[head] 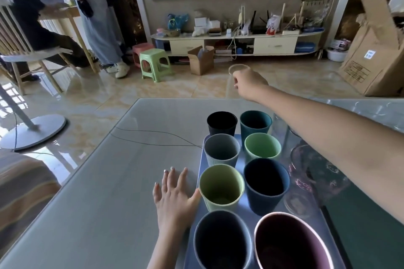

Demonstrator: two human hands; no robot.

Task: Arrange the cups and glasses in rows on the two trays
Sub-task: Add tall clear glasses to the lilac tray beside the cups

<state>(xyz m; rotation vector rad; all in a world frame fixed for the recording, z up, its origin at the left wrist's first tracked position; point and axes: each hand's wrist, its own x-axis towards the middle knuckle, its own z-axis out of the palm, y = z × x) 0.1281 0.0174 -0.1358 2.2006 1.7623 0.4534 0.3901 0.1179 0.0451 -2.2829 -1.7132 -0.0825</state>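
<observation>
A blue tray on the grey table holds several coloured cups in two rows, from a black cup and a teal cup at the far end to a dark cup and a pink-rimmed cup nearest me. My right hand is stretched out past the table's far edge, shut on a clear glass held in the air. Clear glasses stand to the right of the tray under my right forearm. My left hand lies flat and open on the table beside the tray's left edge.
A thin dark cable crosses the table top left of the tray. On the floor beyond are a green stool, cardboard boxes, a fan base and two people at the far left.
</observation>
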